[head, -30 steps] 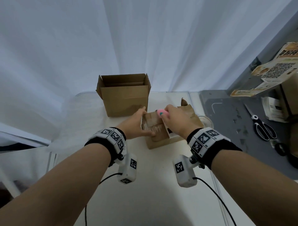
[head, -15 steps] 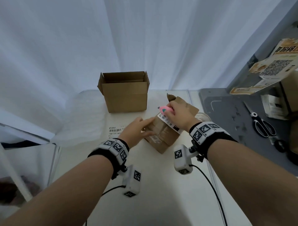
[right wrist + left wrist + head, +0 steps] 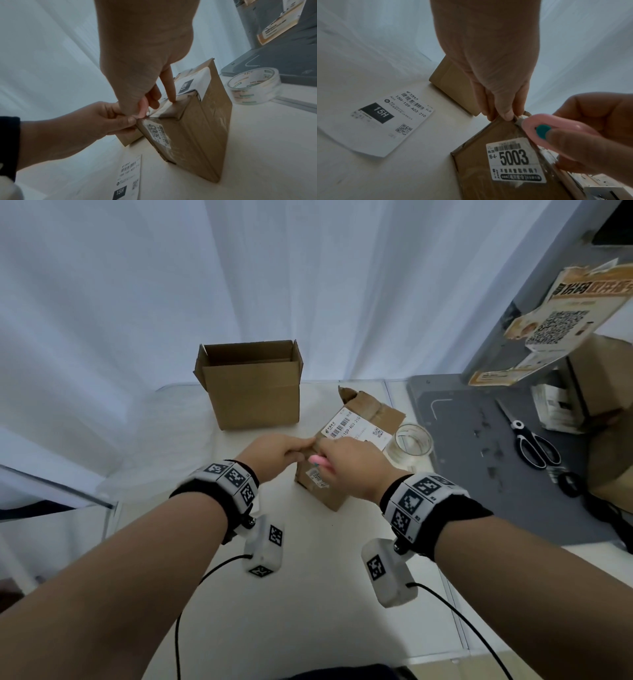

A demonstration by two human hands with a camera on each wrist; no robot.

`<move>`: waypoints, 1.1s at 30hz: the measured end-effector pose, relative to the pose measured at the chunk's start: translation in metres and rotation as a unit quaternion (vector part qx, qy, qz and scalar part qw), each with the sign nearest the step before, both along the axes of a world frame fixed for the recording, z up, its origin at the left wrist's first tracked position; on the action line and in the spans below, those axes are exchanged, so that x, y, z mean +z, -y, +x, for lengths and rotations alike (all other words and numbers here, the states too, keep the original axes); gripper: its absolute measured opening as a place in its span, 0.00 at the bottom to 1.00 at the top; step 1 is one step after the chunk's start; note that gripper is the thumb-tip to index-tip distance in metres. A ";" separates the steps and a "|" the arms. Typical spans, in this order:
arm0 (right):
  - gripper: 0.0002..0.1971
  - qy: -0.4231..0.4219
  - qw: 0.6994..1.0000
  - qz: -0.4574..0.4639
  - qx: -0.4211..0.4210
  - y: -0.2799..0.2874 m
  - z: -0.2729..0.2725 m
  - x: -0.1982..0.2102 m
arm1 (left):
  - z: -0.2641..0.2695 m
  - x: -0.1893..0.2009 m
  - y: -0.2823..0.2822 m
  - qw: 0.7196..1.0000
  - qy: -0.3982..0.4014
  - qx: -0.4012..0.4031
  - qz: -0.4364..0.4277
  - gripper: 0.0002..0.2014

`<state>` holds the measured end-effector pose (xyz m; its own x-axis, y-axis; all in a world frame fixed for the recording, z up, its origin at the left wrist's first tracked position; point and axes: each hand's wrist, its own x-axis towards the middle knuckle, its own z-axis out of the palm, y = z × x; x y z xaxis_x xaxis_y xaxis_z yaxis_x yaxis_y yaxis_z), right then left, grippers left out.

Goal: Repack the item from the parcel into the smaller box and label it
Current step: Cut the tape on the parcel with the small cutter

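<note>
The taped brown parcel [image 3: 346, 484] stands on the white table [image 3: 308, 594], with a shipping label on top. My left hand [image 3: 306, 445] pinches its near top corner, seen close in the left wrist view [image 3: 504, 115]. My right hand [image 3: 329, 462] grips a small pink cutter [image 3: 537, 128] with a teal button, held at that same corner. In the right wrist view its index finger [image 3: 169, 86] rests on the parcel's [image 3: 197, 128] torn taped top. The smaller open box [image 3: 250, 392] stands upright behind. A loose label [image 3: 390, 121] lies flat to the left.
A clear tape roll [image 3: 412, 443] sits just right of the parcel. Scissors [image 3: 534, 446] lie on the grey mat [image 3: 462, 474] to the right, below a leaning printed card [image 3: 561, 316]. White curtain hangs behind the table.
The parcel has been turned and stood up. My left hand went from lying against its side to pinching its top corner. My right hand brought the cutter down to that corner.
</note>
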<state>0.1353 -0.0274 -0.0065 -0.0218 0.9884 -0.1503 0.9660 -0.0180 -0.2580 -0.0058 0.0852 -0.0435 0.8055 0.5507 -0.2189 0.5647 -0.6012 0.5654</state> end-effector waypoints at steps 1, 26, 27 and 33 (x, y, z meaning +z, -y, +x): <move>0.14 0.010 1.000 0.002 0.001 0.000 -0.003 0.001 | -0.001 0.000 0.000 1.000 0.002 -0.003 0.004 0.19; 0.12 0.040 0.991 -0.025 0.123 0.025 0.009 0.015 | 0.005 -0.001 0.039 0.996 0.044 0.001 0.076 0.08; 0.12 0.044 0.991 -0.031 0.125 0.027 0.011 0.015 | 0.006 -0.001 0.041 0.996 0.036 0.003 0.078 0.09; 0.14 0.048 0.990 -0.028 0.131 0.033 0.022 0.018 | 0.009 0.000 0.048 0.996 0.019 0.020 0.089 0.09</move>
<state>0.1577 -0.0603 0.0118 -0.2583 0.9411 -0.2181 0.9597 0.2240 -0.1698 0.0035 0.0376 -0.0434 0.7885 0.6091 -0.0848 0.5696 -0.6713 0.4743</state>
